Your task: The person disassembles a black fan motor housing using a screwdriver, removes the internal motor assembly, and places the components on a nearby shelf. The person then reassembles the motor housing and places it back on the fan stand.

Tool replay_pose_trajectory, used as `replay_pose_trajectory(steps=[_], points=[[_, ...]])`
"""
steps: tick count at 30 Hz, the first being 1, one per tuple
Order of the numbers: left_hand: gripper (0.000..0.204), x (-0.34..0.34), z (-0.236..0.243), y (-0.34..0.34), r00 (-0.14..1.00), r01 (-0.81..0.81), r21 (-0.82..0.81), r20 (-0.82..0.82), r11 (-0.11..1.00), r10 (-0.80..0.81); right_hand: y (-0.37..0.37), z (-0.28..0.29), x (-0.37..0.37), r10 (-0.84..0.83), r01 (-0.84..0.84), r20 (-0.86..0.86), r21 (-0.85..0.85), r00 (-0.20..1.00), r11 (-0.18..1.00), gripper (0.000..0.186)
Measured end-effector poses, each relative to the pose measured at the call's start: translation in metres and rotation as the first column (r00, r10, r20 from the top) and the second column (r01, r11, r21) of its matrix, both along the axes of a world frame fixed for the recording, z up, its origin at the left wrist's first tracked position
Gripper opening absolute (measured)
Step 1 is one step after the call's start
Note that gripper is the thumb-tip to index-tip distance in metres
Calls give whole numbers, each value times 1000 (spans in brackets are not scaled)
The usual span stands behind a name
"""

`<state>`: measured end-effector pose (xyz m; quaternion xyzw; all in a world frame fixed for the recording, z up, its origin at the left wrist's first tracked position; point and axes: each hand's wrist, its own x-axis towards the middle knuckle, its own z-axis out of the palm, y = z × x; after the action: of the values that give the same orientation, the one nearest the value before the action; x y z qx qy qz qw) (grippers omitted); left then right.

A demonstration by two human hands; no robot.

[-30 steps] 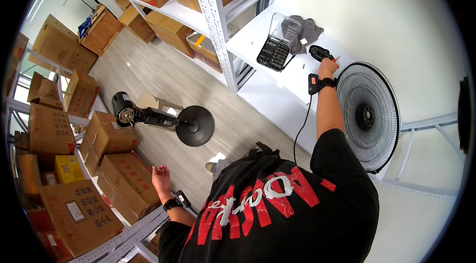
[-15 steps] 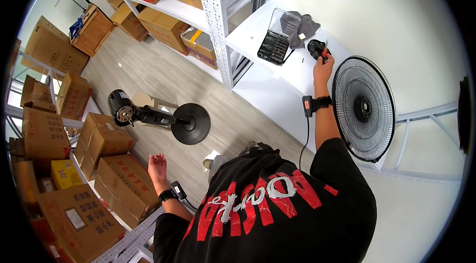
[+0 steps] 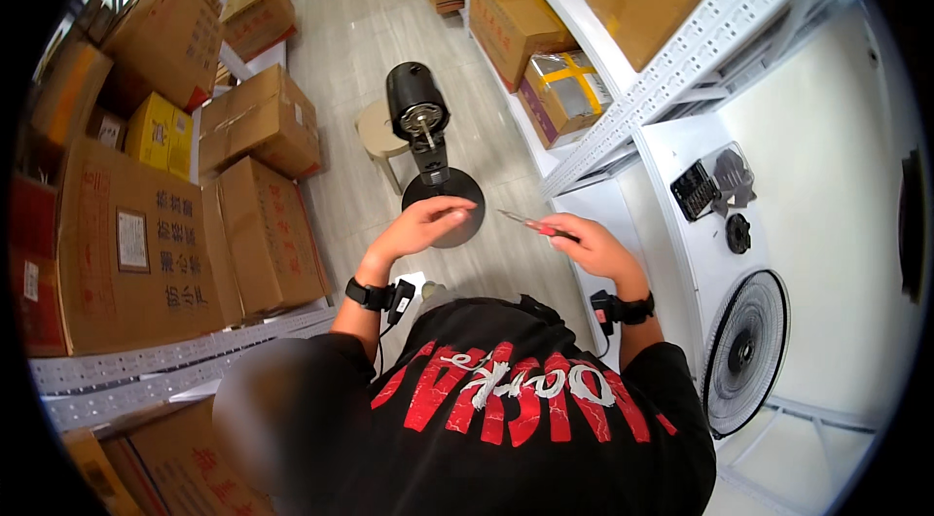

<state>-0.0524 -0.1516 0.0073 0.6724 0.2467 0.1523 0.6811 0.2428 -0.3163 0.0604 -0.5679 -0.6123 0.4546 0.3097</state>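
Note:
My right hand [image 3: 589, 246] is closed around red-handled pliers [image 3: 553, 229], their thin metal nose pointing left. My left hand [image 3: 423, 227] holds nothing, its fingers stretched out over the round black base [image 3: 471, 187] of a pedestal fan. The fan's motor head [image 3: 416, 98] is bare, with its shaft exposed, and faces me on the stand. On the white shelf at right lie an open bit case [image 3: 695, 191], a grey cloth [image 3: 732, 176] and a round black part [image 3: 738, 234]. A black wire fan grille [image 3: 747, 353] stands on edge nearer to me.
A beige stool [image 3: 377, 132] stands beside the fan on the tiled floor [image 3: 341, 25]. Cardboard boxes [image 3: 136, 224] fill the racks at left. A white metal rack [image 3: 671, 59] with more boxes rises at the far right. Cables hang from both my wrists.
My right hand has left the shelf beside the black part and come to the middle with the pliers. My left hand has moved over the fan base. The view has turned toward the fan.

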Motion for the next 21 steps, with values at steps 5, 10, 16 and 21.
replay_pose_trajectory(steps=[5,10,16,21], points=[[26,-16,17,9,988,132,158,-96,978,-118,41,-2,-58,140,-139,39,-12,989,990,34],[31,-18,24,16,984,177,340,-52,924,-169,49,-14,-79,115,-115,55,-9,992,993,29],[33,38,6,20,939,302,425,21,853,-343,32,-19,-62,-20,34,146,-90,989,995,21],[33,104,-3,3,872,444,378,27,812,-489,-17,-17,-23,-211,238,169,-154,963,959,21]])
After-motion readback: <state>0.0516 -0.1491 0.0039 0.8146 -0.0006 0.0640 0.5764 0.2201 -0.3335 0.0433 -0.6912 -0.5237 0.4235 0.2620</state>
